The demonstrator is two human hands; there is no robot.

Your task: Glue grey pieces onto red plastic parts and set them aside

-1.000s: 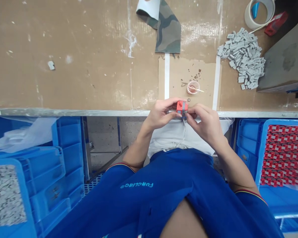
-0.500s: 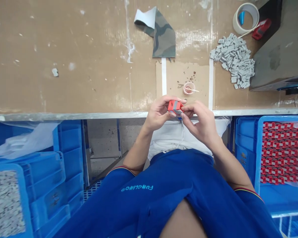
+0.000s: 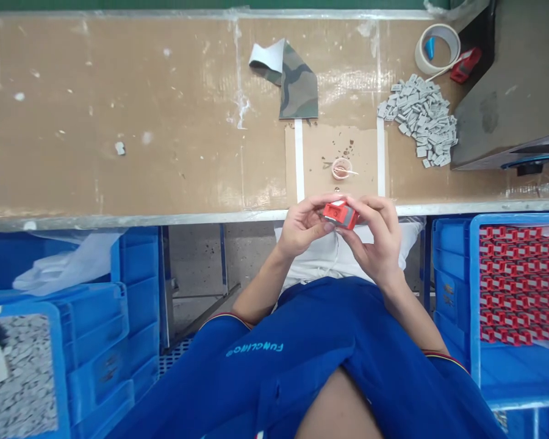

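Note:
Both my left hand [image 3: 304,225] and my right hand [image 3: 375,235] grip a small red plastic block [image 3: 340,214] just past the table's front edge, with fingers wrapped around its ends. Its top shows a grey and white patch, and a thin white cord [image 3: 336,253] hangs below it. Beyond my fingertips, a small clear cup [image 3: 341,169] with a stick in it stands on a cardboard sheet [image 3: 329,152]. Neither hand touches the cup.
On the tan table [image 3: 119,122] lie camouflage fabric [image 3: 298,82], a heap of grey pieces [image 3: 418,125], a tape roll [image 3: 437,49] and a red object [image 3: 465,64]. Blue crates hold red-white parts [image 3: 521,283] at right and grey parts [image 3: 22,372] at left.
The red block has turned in my fingers, its grey band no longer facing up as before. The view has tilted, so the table appears lower and shows more of its far side.

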